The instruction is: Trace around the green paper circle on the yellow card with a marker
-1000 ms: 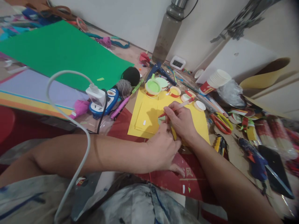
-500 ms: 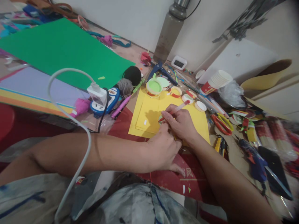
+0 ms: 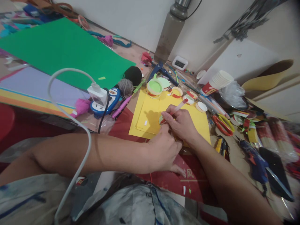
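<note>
My right hand (image 3: 181, 122) is closed around a red-tipped pen (image 3: 178, 107), its upper end leaning to the right. My left hand (image 3: 162, 147) lies against the right one, fingers bent over the front part of yellow paper sheets (image 3: 142, 107). By the pen's lower end a small pale green piece (image 3: 161, 119) shows beside the fingertips; the rest of it is hidden. Whether my left hand grips that piece is hidden. A small white scrap (image 3: 145, 122) lies on the yellow paper left of the hands. Behind them are round cups with green (image 3: 155, 86) and yellow (image 3: 176, 92) insides.
Scissors (image 3: 222, 125), a yellow-black cutter (image 3: 221, 147) and a glue gun (image 3: 254, 161) lie at the right. A bottle (image 3: 169, 32), a clock (image 3: 180, 63) and paper cups (image 3: 217, 82) stand behind. At left are green paper (image 3: 65, 53), a power strip (image 3: 105, 104) and a looping white cable (image 3: 87, 131).
The pen has tilted slightly, its upper end a little lower and to the left. Both hands have stayed nearly in place.
</note>
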Tool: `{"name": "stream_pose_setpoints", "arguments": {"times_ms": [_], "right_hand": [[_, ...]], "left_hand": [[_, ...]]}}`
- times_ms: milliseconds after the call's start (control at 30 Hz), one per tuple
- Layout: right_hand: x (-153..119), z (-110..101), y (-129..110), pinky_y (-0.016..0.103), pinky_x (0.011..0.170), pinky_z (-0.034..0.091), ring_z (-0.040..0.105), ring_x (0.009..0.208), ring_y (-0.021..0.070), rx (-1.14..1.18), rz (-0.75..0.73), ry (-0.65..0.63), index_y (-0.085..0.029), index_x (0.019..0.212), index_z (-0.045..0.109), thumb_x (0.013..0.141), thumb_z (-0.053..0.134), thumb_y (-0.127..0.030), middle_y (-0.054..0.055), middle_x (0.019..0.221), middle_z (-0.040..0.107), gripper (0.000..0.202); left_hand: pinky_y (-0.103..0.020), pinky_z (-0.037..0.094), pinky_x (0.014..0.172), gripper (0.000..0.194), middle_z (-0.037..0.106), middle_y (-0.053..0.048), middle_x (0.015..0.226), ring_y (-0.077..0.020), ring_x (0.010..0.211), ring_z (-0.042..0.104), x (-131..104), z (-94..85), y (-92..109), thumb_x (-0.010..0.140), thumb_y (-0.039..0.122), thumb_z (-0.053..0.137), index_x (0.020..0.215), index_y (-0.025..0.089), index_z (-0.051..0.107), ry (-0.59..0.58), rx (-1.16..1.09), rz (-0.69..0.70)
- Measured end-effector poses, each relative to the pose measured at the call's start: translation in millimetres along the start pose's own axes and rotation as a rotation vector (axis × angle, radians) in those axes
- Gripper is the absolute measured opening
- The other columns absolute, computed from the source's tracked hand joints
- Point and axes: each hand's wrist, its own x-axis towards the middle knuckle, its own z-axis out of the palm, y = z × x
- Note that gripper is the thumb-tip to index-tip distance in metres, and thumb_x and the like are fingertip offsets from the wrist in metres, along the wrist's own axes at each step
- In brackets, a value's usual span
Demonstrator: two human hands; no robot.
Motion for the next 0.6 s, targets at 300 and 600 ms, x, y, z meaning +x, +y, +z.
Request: {"name": "stream_pose_setpoints", "arguments": {"times_ms": [300,600], "right_hand": [[2,4,5,0.026,0.058,0.046,0.063,0.056,0.0157,0.045,0.067,0.069,-0.023,0.072,0.054,0.091,0.058,-0.046,0.0,0.061,0.068,0.03],[5,7,11,0.027,0.055,0.045,0.064,0.057,0.0163,0.084,0.101,0.156,-0.023,0.072,0.054,0.09,0.058,-0.048,0.0,0.06,0.066,0.031]], "left_hand": [[-0.062,0.034,0.105,0.1,0.07,-0.028,0.12,-0.0475,0.119,0.061,1,-1.8,-1,0.077,0.091,0.043,0.128,0.009,0.066,-0.052,-0.019,0.011],[-0.061,0.03,0.108,0.101,0.069,-0.029,0.121,-0.0463,0.117,0.063,1,-0.3,-1,0.077,0.091,0.041,0.129,0.008,0.064,-0.053,-0.024,0.014]]}}
